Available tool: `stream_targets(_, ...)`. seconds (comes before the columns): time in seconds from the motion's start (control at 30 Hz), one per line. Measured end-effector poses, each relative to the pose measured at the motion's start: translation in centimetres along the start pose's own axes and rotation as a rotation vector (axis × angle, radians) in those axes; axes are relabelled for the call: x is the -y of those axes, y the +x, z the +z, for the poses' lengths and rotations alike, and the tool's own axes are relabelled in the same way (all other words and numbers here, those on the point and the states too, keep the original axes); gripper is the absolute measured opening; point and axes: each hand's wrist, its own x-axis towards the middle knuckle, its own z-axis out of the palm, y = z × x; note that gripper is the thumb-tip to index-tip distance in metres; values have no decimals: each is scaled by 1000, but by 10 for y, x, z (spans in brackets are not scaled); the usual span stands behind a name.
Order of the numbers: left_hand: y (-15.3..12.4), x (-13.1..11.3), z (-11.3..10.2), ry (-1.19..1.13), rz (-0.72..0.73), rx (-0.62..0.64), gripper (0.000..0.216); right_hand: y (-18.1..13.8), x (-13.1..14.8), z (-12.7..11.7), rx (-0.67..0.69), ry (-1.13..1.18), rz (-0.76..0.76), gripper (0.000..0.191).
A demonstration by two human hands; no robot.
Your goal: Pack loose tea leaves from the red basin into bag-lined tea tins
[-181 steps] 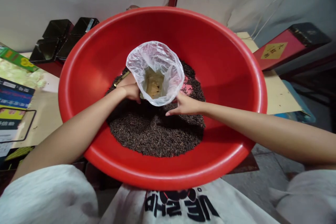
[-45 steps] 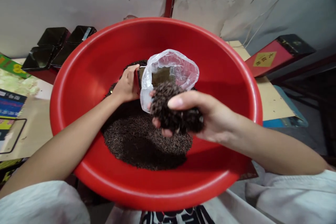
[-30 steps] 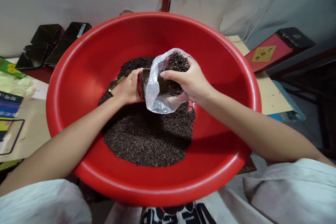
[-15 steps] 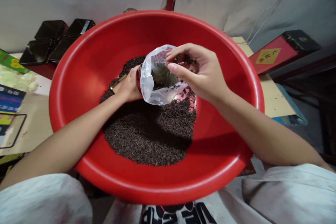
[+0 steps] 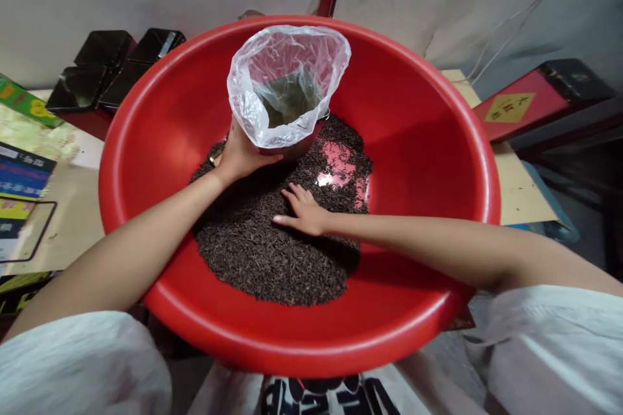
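Observation:
A big red plastic basin [image 5: 418, 110] rests in front of me and holds a heap of dark loose tea leaves [image 5: 272, 253]. My left hand [image 5: 241, 155] is wrapped round a container lined with a clear plastic bag [image 5: 287, 78], held upright above the heap; some dark leaves lie inside the bag. My right hand [image 5: 304, 211] lies on the leaf heap with its fingers spread and pressed into the leaves. Nothing is held in it.
Black square tins [image 5: 114, 68] stand at the back left by the wall. Printed cardboard packaging [image 5: 24, 175] lies on the left. A red box with a yellow label [image 5: 525, 107] leans at the right over flat cardboard [image 5: 520, 191].
My right hand has left the bag's mouth and dropped onto the leaf heap, emptied of leaves. My left hand has raised the bag-lined container upright and a little farther back.

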Motion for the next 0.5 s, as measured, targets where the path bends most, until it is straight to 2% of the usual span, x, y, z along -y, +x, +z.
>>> stream_targets(0.1,1,-6,-3,0,2,-36,98,31,-39,5,-187,-131,120,96)
stream_targets(0.2,5,-8,-9,-9,-3,-54,104,54,-69,-7,-288,-145,156,94)
stream_targets(0.33,15,-9,-21,17,7,-64,117,80,-100,-40,-526,-191,246,81)
stream_targets(0.4,20,-10,-29,23,27,-61,116,93,-114,-61,-610,-248,206,66)
stream_targets(0.5,25,-16,-44,30,68,-68,111,114,-131,-90,-734,-222,278,60)
